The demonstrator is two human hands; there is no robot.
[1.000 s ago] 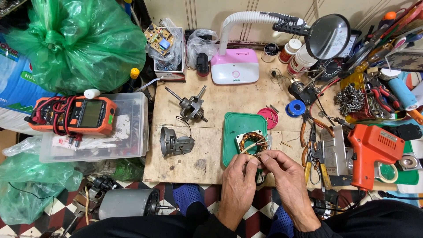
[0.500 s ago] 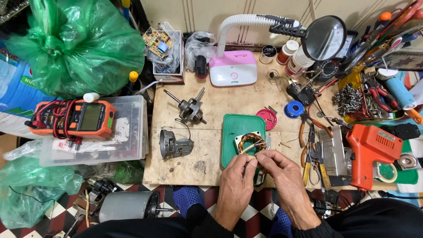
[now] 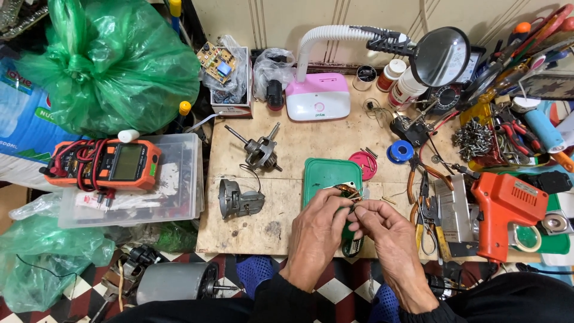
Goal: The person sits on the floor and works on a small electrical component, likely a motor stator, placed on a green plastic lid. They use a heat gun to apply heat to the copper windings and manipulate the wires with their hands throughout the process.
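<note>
almost nothing has moved since the earlier frames: both hands stay together over the green mat (image 3: pixel 326 173) at the front of the desk (image 3: pixel 299 143). left hand (image 3: pixel 315 230) and right hand (image 3: pixel 385 236) pinch the copper wires of the small motor coil (image 3: pixel 347 192) between fingertips, so the fine work on it continues in the same place.

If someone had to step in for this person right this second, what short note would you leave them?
Left hand and right hand: fingertips together, pinching the copper-wound motor coil that lies on the green tray; what the fingers grip is too small to tell.
Nearby: rotor with shaft and grey motor housing lie apart to the left, orange soldering gun and pliers to the right.
Done: motor is in pieces. Left: the coil work in hand.
</note>
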